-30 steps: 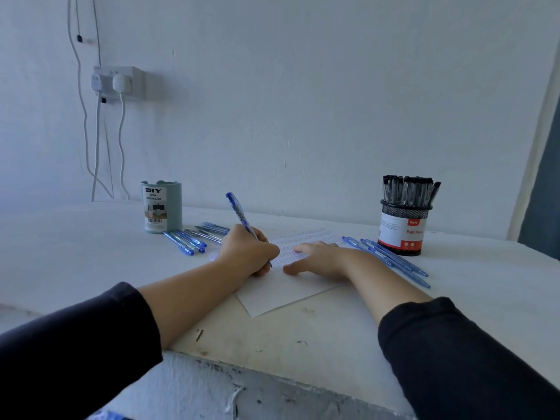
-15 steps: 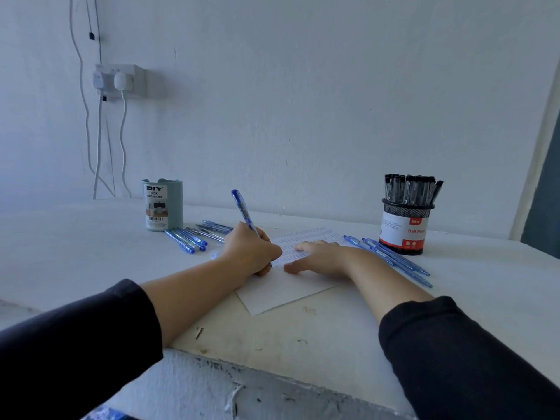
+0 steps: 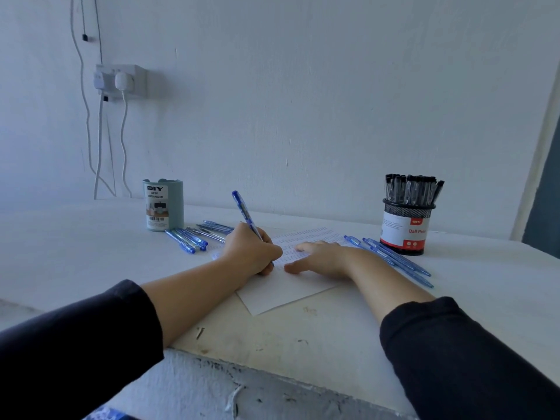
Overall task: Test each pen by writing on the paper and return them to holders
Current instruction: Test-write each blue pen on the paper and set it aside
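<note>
The left hand grips a blue pen, fingers curled round its lower barrel, the upper end rising up and away to the left above the knuckles. The tip is hidden behind the fingers, so I cannot tell whether it touches the paper, though the hand itself rests on the sheet. Just beside it, the right hand lies flat on the paper, fingers straight and spread, holding nothing. The sheet lies at an angle on the table, one corner pointing toward the near edge; rows of small blue marks cover its far part, too fine to read. Left of the writing hand, a cluster of blue pens lies on the table, just in front of a pale green holder labelled as a desk organizer. Right of the flat hand, a second group of blue pens lies side by side, running from near the paper toward the right. Behind them stands a black mesh holder with a red and white label, packed with upright black pens. Dark sleeves cover both forearms up to mid-arm. On the wall at the upper left sits a socket with plugs in it, and cables hang down from it.
</note>
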